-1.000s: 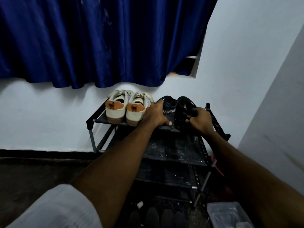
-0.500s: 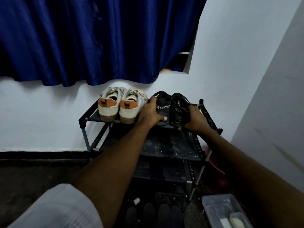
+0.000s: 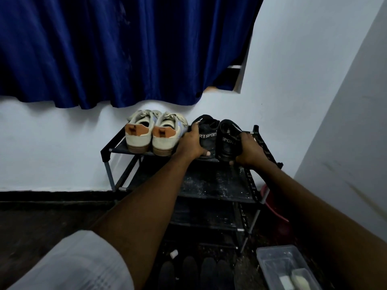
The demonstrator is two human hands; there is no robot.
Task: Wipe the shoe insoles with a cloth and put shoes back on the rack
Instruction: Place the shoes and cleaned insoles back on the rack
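Room: white wall [image 3: 52,147] behind, a second white wall closing in on the right; blue curtain [image 3: 104,49] hangs above, its hem ending just above the shoes.
Floor: dark floor [image 3: 41,222], black skirting strip along the wall base.
Surface: black shoe rack [image 3: 105,152] with several fabric shelves, standing against the wall; the second shelf shows pale dust specks.
Top shelf, left half: pair of white sneakers [image 3: 140,132], tan heel patches towards the camera, side by side and touching.
Top shelf, right half: left black shoe [image 3: 209,132] and right black shoe [image 3: 228,141], just beside each other, white "SPORT" lettering on the heels.
Orientation: both black shoes heel towards the camera, toe towards the wall; long axis front to back across the shelf. The right one leans slightly left, heel at the front edge; cannot tell whether its sole lies flat.
Left hand [image 3: 191,144]: wrapped round the heel of the left black shoe, thumb under the heel.
Right hand [image 3: 249,150]: fingers curled on the outer heel of the right black shoe.
Below: dark shoes [image 3: 199,273] in a row at the rack's foot; clear plastic box [image 3: 278,260] at lower right; red tub [image 3: 274,208] behind the rack's right leg.
Sleeve: white sleeve [image 3: 73,262] on the left arm.
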